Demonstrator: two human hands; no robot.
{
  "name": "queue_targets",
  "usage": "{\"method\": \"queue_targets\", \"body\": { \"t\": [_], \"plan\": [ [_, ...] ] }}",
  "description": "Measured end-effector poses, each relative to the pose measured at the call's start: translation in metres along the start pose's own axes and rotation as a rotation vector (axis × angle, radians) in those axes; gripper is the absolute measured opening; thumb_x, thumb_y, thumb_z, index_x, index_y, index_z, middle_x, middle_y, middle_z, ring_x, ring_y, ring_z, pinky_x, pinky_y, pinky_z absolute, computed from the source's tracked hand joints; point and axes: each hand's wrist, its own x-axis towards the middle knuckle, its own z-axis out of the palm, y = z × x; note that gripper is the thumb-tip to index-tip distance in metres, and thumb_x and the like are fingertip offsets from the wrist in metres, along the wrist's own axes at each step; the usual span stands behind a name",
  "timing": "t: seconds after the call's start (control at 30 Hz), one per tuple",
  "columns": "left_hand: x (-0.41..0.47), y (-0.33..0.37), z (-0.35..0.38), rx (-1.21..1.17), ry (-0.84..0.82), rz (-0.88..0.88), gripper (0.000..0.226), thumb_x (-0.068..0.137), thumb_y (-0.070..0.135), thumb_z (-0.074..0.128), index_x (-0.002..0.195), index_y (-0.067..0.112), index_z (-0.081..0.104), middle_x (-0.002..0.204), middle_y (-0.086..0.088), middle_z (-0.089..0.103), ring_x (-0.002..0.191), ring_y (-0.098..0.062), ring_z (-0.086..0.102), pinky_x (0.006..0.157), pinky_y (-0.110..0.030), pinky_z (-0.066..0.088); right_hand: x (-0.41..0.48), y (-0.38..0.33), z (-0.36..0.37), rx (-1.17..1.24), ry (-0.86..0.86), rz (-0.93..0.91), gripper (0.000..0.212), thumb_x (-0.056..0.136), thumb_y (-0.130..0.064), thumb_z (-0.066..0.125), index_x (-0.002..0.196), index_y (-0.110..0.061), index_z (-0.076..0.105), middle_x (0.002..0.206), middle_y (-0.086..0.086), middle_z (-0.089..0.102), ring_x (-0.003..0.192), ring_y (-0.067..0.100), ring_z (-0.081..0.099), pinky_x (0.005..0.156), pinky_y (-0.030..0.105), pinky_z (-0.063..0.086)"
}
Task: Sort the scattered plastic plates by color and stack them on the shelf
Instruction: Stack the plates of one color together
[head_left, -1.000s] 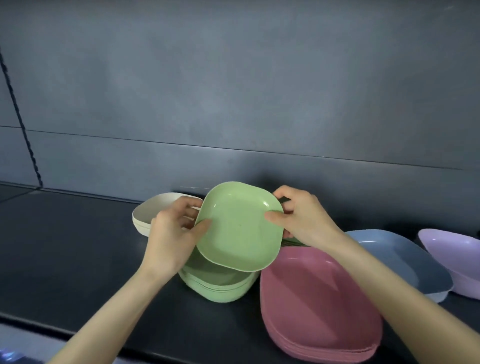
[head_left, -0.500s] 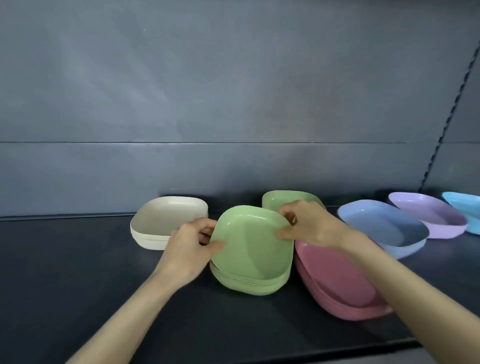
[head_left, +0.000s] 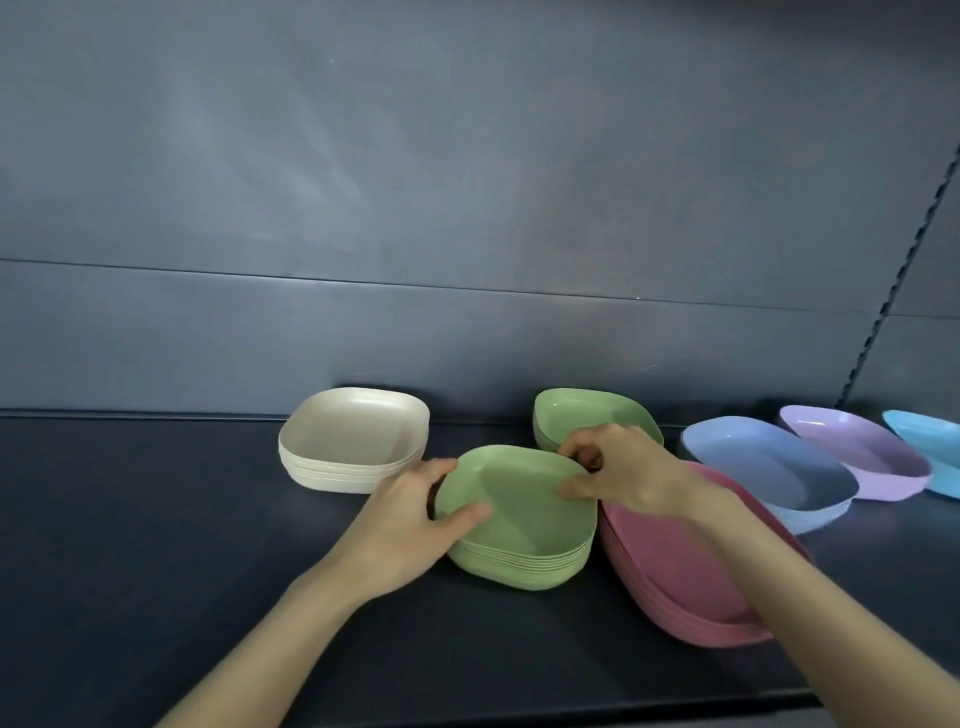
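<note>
A stack of several green plates (head_left: 524, 530) stands on the dark shelf (head_left: 156, 519) in the middle. My left hand (head_left: 415, 525) grips the top green plate's left rim, thumb inside the plate. From the other side, my right hand (head_left: 618, 473) pinches its far right rim. Behind it lies a second green stack (head_left: 582, 415). A cream stack (head_left: 353, 441) sits to the left. To the right lie a pink stack (head_left: 675, 571), a blue-grey plate stack (head_left: 769, 467), a lilac plate (head_left: 857, 457) and a light blue plate (head_left: 930, 447).
The grey back panel (head_left: 467, 208) rises straight behind the plates. A perforated upright (head_left: 904, 270) runs up at the right. The shelf's front edge (head_left: 571, 706) crosses the bottom of the view.
The green plate, held tilted above the stack a second ago, now lies flat on top of the green stack. Both hands came down with it and still hold its rim.
</note>
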Motion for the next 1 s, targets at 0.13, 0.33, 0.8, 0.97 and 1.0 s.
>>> {"method": "queue_targets", "body": {
  "t": [0.13,0.33,0.8,0.97,1.0],
  "plan": [
    [0.001,-0.004,0.004,0.038,0.002,0.029,0.029,0.084,0.037,0.066,0.112,0.032,0.060,0.103,0.012,0.064,0.096,0.000,0.059,0.085,-0.018,0.047,-0.001,0.000,0.001,0.013,-0.019,-0.006,0.025,0.077,-0.026,0.071,0.100,-0.018,0.065,0.090,0.002,0.068,0.086,0.019,0.060,0.082,0.036,0.050],
    [0.001,-0.005,0.003,0.223,0.149,0.091,0.048,0.080,0.053,0.059,0.115,0.021,0.062,0.105,0.016,0.055,0.096,-0.004,0.053,0.088,-0.023,0.044,-0.005,0.005,-0.002,0.054,0.035,-0.036,0.031,0.082,-0.030,0.068,0.110,-0.017,0.063,0.102,0.002,0.067,0.089,0.015,0.058,0.088,0.031,0.048],
    [0.034,0.096,0.036,0.497,0.035,0.414,0.073,0.073,0.069,0.034,0.132,0.028,0.047,0.130,0.013,0.050,0.124,-0.010,0.041,0.105,-0.033,0.034,-0.067,0.077,-0.077,-0.066,0.303,0.045,0.042,0.085,-0.031,0.065,0.124,-0.019,0.056,0.130,-0.003,0.055,0.120,0.017,0.048,0.086,0.021,0.032],
    [0.016,0.115,0.071,0.534,0.050,0.362,0.082,0.069,0.072,0.024,0.134,0.027,0.045,0.130,0.011,0.050,0.124,-0.012,0.040,0.104,-0.032,0.034,-0.088,0.105,-0.086,-0.067,0.272,0.000,0.040,0.087,-0.030,0.064,0.124,-0.019,0.055,0.129,-0.003,0.054,0.118,0.017,0.048,0.092,0.027,0.038],
    [0.011,0.118,0.078,0.528,0.070,0.340,0.082,0.068,0.072,0.025,0.133,0.027,0.046,0.129,0.010,0.051,0.123,-0.012,0.041,0.104,-0.031,0.034,-0.093,0.111,-0.087,-0.053,0.264,-0.020,0.039,0.087,-0.030,0.064,0.123,-0.019,0.055,0.128,-0.002,0.054,0.118,0.017,0.048,0.090,0.026,0.037]
  ]
}}
